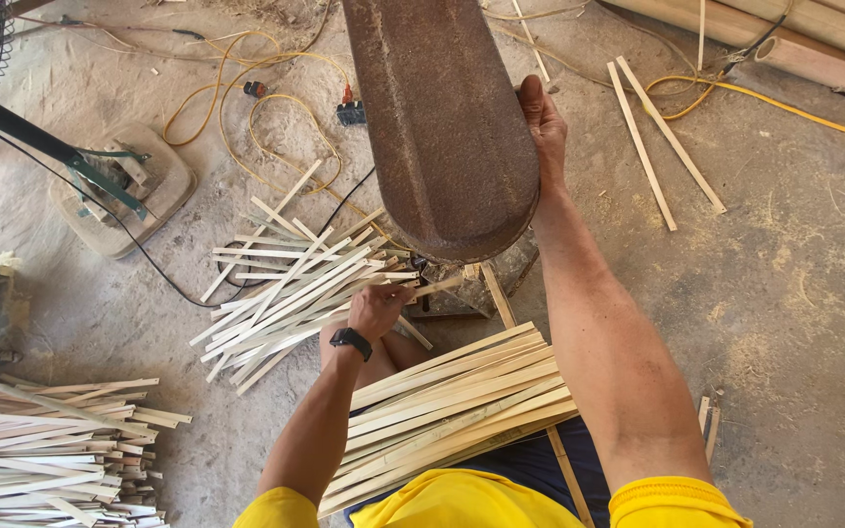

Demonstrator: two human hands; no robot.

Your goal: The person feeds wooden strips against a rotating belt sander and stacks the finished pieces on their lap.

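Dusty floor lies under scattered strips. I see my left hand pinching a strip at the machine, my right hand gripping the rusty guard, a bundle across my lap.

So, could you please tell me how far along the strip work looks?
Done: a loose pile of thin strips lies past the machine. In hand: the left hand feeds one strip; the right hand grips the rusty cover. Left: a bundle of wider slats on the lap.
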